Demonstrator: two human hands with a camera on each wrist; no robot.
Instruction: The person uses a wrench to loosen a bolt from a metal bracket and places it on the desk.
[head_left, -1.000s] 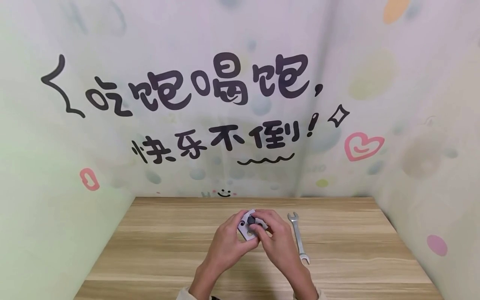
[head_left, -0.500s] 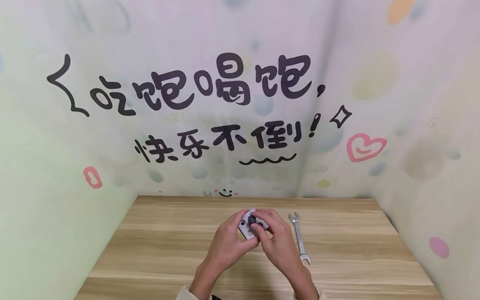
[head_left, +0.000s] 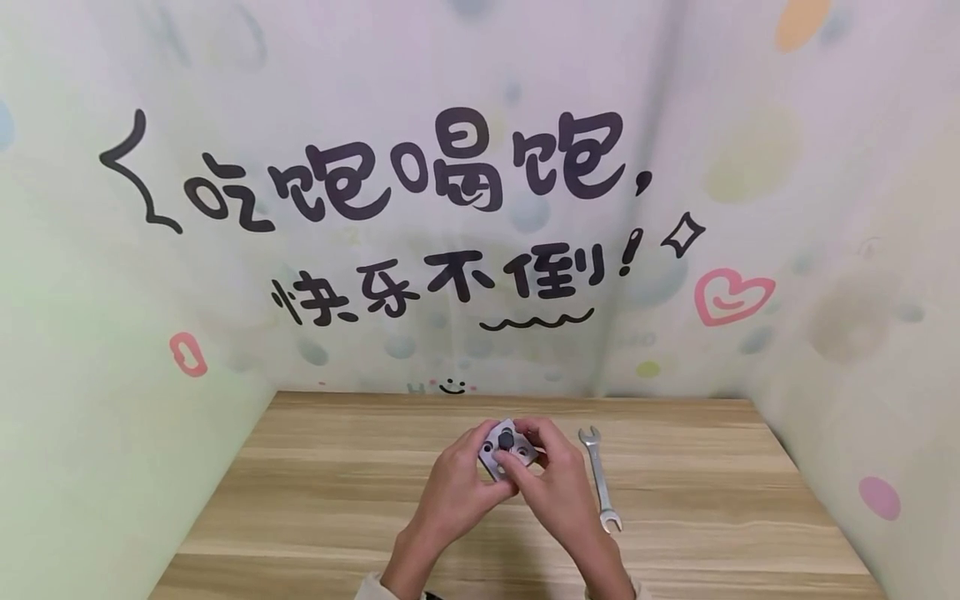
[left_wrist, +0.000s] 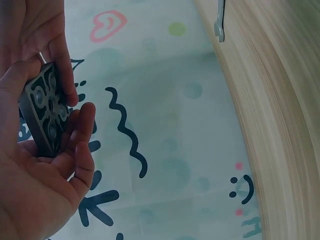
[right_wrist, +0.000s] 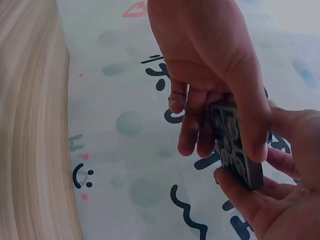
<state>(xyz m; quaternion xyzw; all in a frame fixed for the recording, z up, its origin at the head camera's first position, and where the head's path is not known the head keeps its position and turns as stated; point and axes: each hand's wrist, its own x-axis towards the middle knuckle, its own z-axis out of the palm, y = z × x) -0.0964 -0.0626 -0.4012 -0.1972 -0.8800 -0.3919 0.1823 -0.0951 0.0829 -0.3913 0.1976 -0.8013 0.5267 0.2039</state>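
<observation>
A square grey metal plate (head_left: 491, 463) with holes near its corners is held above the table. From its middle stands a black knob (head_left: 506, 439). My left hand (head_left: 456, 477) grips the plate's left side, thumb at the near edge and fingers at the far one. My right hand (head_left: 557, 468) is at the right side, its thumb against the knob and its bent forefinger by the upper right corner. In the left wrist view, the plate's underside (left_wrist: 50, 104) shows recesses and round bosses. Both hands also show around the plate (right_wrist: 254, 175) in the right wrist view.
A double open-ended wrench (head_left: 597, 479) lies on the wooden table (head_left: 315, 483), just right of my right hand. Pale printed walls (head_left: 360, 350) stand behind and on both sides of the table.
My right forefinger has come off the black knob toward the plate's upper right, baring more of the knob and the right-hand hole. My left hand keeps its grip. The head view shifts slightly.
</observation>
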